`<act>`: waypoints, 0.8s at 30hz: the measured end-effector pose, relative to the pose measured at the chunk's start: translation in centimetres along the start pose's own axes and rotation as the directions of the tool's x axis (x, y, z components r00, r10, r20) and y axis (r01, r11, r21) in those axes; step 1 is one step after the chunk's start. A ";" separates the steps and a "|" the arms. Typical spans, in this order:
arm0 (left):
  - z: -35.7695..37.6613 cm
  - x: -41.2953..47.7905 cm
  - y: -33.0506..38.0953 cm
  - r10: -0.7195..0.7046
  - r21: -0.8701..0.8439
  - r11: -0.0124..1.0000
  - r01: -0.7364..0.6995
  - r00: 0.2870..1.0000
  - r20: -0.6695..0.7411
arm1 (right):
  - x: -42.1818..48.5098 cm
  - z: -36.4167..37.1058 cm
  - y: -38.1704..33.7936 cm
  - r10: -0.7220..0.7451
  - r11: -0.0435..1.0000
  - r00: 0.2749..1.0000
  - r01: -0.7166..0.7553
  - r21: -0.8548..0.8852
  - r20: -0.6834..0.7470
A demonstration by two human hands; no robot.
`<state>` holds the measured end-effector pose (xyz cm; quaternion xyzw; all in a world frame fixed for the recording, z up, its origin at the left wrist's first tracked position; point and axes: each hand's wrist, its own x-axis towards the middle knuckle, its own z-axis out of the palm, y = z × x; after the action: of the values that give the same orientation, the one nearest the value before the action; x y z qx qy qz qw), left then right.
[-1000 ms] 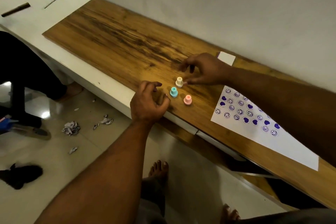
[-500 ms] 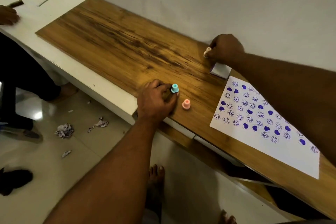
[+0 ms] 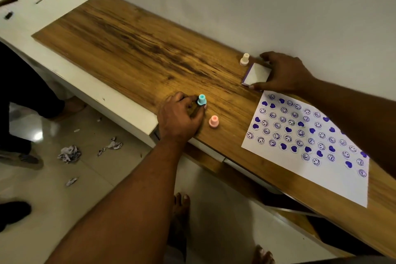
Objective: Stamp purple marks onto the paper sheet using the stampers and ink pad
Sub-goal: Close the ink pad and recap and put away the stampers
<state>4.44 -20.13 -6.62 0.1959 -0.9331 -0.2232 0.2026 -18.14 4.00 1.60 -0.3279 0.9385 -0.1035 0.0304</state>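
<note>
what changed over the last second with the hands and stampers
The right hand carried the cream stamper toward the wall, let it go and took the ink pad. The left hand closed on the blue stamper. The pink stamper stayed put.

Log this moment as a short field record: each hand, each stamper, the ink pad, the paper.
left hand: fingers around the blue stamper on the wooden board
right hand: grip on the ink pad near the wall
pink stamper: upright, free, beside the left hand
cream stamper: upright, free, next to the ink pad
paper sheet: flat, rows of purple smileys and hearts
</note>
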 end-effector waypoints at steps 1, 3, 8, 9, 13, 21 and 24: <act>0.1 0.0 0.0 -0.004 0.007 1.000 0.004 1.000 -0.003 | -0.3 0.4 0.2 0.007 1.000 1.000 -0.007 0.011 0.004; 0.2 -0.1 0.1 -0.011 0.013 1.000 0.011 1.000 -0.008 | -0.5 0.8 0.1 0.019 1.000 1.000 -0.019 0.024 0.005; 0.1 0.1 0.3 -0.019 0.016 1.000 0.019 1.000 -0.010 | -0.2 1.5 0.1 0.041 0.999 0.999 -0.041 0.035 -0.022; 0.0 0.2 0.4 -0.017 0.013 1.000 0.017 1.000 -0.007 | -0.1 1.8 0.3 0.046 0.998 0.999 -0.045 0.034 -0.023; -0.1 0.3 0.6 -0.004 0.015 1.000 0.004 1.000 0.006 | 0.0 2.1 0.6 0.059 0.998 0.998 -0.059 0.019 -0.030; 0.4 1.1 1.8 -0.045 0.005 0.999 0.045 0.997 0.055 | -0.9 0.2 -5.5 -0.254 0.928 0.954 0.287 0.237 -0.159; 0.6 1.3 2.4 -0.057 0.023 0.998 0.055 0.994 0.089 | -0.9 0.8 -9.4 -0.354 0.908 0.934 0.333 0.254 0.041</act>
<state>2.41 -18.55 -5.57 0.2140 -0.9376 -0.2279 0.1523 -11.60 -2.72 2.86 -0.4860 0.8441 -0.2072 0.0920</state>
